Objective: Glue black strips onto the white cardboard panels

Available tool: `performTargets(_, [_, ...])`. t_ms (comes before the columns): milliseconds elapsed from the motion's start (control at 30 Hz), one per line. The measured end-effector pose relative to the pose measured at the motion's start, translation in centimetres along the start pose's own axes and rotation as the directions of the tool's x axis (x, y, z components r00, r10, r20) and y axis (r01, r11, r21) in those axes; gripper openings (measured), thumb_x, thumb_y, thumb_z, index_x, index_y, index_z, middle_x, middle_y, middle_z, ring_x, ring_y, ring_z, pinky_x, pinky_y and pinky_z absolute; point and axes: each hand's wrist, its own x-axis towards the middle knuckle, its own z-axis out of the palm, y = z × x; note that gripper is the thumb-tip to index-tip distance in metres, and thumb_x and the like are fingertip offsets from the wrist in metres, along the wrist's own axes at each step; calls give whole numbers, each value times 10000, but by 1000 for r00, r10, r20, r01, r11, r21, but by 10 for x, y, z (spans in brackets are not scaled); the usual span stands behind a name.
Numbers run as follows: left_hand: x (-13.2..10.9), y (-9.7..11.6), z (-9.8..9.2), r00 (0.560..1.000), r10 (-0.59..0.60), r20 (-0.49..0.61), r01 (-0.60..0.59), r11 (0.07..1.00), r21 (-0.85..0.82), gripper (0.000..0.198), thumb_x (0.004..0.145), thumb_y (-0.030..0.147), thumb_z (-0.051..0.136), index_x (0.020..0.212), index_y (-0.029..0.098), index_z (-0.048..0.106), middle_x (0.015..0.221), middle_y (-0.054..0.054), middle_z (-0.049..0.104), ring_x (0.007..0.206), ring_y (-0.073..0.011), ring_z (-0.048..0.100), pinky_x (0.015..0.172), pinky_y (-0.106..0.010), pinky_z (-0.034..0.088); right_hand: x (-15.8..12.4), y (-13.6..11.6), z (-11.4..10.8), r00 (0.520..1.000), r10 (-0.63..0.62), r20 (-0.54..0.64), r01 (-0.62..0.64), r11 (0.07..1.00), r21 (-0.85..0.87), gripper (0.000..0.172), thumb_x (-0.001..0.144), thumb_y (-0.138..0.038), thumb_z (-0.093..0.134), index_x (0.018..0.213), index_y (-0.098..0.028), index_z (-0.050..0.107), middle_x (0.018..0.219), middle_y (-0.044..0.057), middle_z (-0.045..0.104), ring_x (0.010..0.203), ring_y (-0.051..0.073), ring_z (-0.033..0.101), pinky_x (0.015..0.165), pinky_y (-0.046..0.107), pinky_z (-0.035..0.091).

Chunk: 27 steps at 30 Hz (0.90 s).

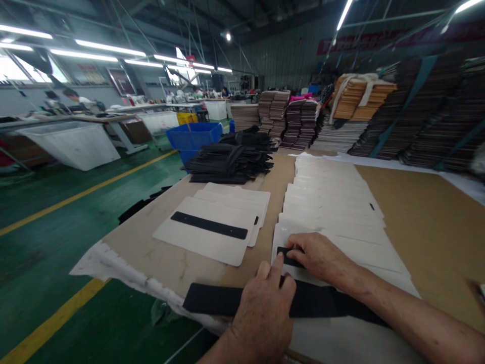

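My right hand (320, 255) is closed, with bent fingers and thumb on a short black strip (281, 251) over the nearest white sheet, covering much of the strip. Close by, my left hand (265, 303) lies across a longer black strip (212, 299) at the table's front edge. Its index finger stretches toward the short strip's near edge, with the thumb apart. White sheets (322, 199) overlap in a row running away from me. To the left, another small pile of white sheets (200, 247) has a black strip (208, 225) lying flat across its top sheet.
A heap of black strips (229, 162) sits at the table's far left, before a blue bin (193, 134). Tall stacks of dark sheets (435, 111) and a tied tan bundle (350, 98) stand behind. Brown board (428, 217) covers the table's right side. Green floor (76, 242) lies left.
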Motion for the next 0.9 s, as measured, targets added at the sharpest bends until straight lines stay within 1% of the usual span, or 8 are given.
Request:
performTargets(200, [1,2,-4,1000,-9,14,9,1000,3,454,740,150,523,1188,170,600,1509,-130,400,1208,-333,467,970,-460,487,1,-7,2,1000,22,9,-21,998,-60,164,847,-247,553,880,-252,714,838,38,729,791,208,643,670,286,380])
performTargets(300, [2,2,-6,999,-21,47,20,1000,4,483,732,161,537,1211,187,594,1526,-130,382,1225,-342,462,960,-459,493,-3,-1,-9,1000,30,-2,-30,999,-28,173,822,-279,594,951,-252,707,838,37,718,757,197,628,642,280,375])
performTargets(433, [2,0,-6,997,-28,70,27,1000,6,522,728,135,522,1240,204,586,1549,-136,347,1260,-345,448,981,-469,472,-31,41,-43,987,69,143,-84,992,99,387,691,-280,707,1077,-274,681,808,1,686,695,169,597,605,261,379])
performTargets(500, [2,-1,-4,997,-34,72,33,999,9,548,708,105,512,1240,212,593,1552,-129,346,1264,-342,449,991,-473,462,-55,70,-60,966,120,228,-159,974,161,355,685,-245,679,1038,-284,682,775,-18,672,679,162,584,597,259,383])
performTargets(567, [3,-2,-3,997,-40,73,39,999,19,577,685,80,507,1239,215,600,1556,-117,343,1273,-334,444,1010,-476,448,-81,97,-67,952,161,259,-224,945,236,215,717,-244,620,923,-263,680,740,-23,654,667,155,564,591,259,381])
performTargets(633, [5,-2,-2,996,-41,85,39,999,34,598,670,67,506,1243,208,605,1556,-116,344,1278,-325,441,1033,-478,431,-102,115,-63,952,226,206,-281,914,292,107,747,-280,579,813,-237,650,718,-18,632,667,152,545,603,263,385])
performTargets(700, [7,-1,-3,994,-52,100,46,997,63,620,664,57,504,1260,197,604,1554,-123,347,1287,-323,434,1052,-479,415,-117,124,-49,940,326,100,-341,882,326,115,765,-321,557,772,-225,621,695,-16,611,656,149,528,618,270,394])
performTargets(900, [7,-4,-3,993,-55,105,39,988,147,656,637,43,515,1260,223,610,1567,-72,338,1248,-288,466,1058,-455,422,-137,120,-6,790,586,-180,-490,781,387,253,793,-442,558,924,-235,619,763,1,643,717,182,570,662,299,424])
